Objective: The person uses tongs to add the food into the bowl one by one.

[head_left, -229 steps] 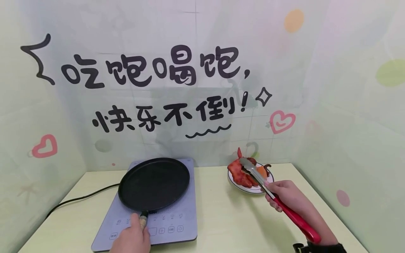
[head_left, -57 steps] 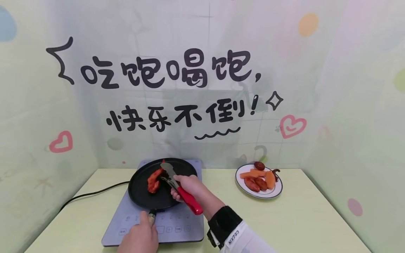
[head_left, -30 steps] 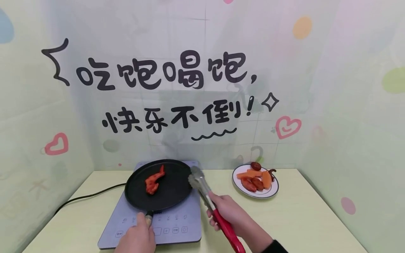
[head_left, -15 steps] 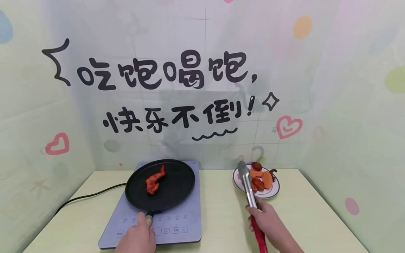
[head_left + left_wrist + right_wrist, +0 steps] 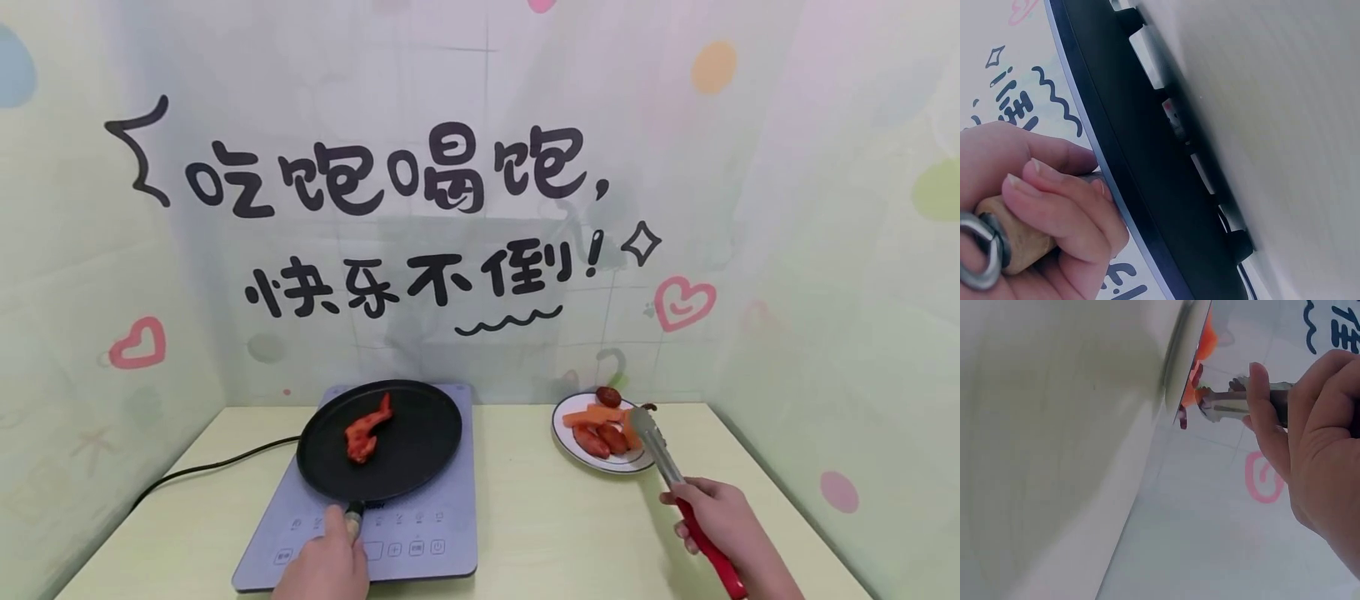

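Observation:
My left hand point(image 5: 324, 562) grips the short handle point(image 5: 354, 522) of a flat black frying pan point(image 5: 420, 442); the left wrist view shows its wooden end point(image 5: 1025, 240) and a metal ring. A red chicken wing point(image 5: 362, 437) lies in the pan, left of its middle. With my right hand point(image 5: 718, 518) I hold red-handled metal tongs point(image 5: 662, 457). Their tips hang over the right side of a white plate point(image 5: 566, 442), by an orange piece point(image 5: 632, 432) that they partly hide. Whether they touch it, I cannot tell. Also on the plate are sausage-like pieces point(image 5: 592, 442) and more orange strips point(image 5: 588, 418).
Under the pan is a grey induction cooker point(image 5: 450, 533) with a black cord point(image 5: 217, 461) running left. A dark red round piece point(image 5: 608, 397) sits at the plate's back edge. Printed wall sheets point(image 5: 450, 350) enclose the pale table point(image 5: 517, 500) behind and at both sides.
The chicken wing has gone from the plate to the pan and been let go. My right hand has carried the tongs back right, over the plate's right side. My left hand stays on the handle.

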The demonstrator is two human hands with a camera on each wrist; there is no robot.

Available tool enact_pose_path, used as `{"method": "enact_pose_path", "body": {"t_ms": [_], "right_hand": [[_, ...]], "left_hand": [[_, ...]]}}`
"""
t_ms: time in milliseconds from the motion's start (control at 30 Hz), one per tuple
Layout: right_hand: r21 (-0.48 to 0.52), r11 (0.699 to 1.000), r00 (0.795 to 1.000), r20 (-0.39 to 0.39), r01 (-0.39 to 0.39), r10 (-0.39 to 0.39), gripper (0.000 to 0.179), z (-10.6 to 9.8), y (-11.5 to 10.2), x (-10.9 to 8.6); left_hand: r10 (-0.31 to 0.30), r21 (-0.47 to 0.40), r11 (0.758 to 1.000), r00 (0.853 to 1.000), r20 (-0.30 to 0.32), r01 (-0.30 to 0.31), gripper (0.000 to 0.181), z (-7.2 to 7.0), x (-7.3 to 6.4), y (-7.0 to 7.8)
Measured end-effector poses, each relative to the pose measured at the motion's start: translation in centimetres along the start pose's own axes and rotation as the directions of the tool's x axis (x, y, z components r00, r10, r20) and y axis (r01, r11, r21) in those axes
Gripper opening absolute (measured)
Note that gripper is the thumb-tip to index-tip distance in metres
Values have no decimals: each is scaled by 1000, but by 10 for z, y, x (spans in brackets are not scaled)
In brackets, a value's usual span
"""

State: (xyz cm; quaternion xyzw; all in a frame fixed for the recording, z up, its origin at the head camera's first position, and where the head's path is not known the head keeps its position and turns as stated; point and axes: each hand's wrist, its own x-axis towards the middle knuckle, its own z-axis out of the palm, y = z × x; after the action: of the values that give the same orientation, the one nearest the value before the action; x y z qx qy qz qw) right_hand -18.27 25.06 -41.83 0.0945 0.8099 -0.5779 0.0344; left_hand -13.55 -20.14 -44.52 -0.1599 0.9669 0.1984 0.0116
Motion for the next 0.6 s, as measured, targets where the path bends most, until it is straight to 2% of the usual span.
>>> {"method": "enact_pose_path", "body": {"t_ms": [267, 600], "right_hand": [[-4, 999, 999, 2, -40, 40, 53, -23, 2, -1], [-37, 999, 998, 53, -21, 23, 53, -24, 11, 3]], "left_hand": [[-2, -1, 1000, 1000, 1, 2, 30, 0, 0, 0], [1, 1, 1000, 1000, 3, -1, 32, 1, 1, 0]]}}
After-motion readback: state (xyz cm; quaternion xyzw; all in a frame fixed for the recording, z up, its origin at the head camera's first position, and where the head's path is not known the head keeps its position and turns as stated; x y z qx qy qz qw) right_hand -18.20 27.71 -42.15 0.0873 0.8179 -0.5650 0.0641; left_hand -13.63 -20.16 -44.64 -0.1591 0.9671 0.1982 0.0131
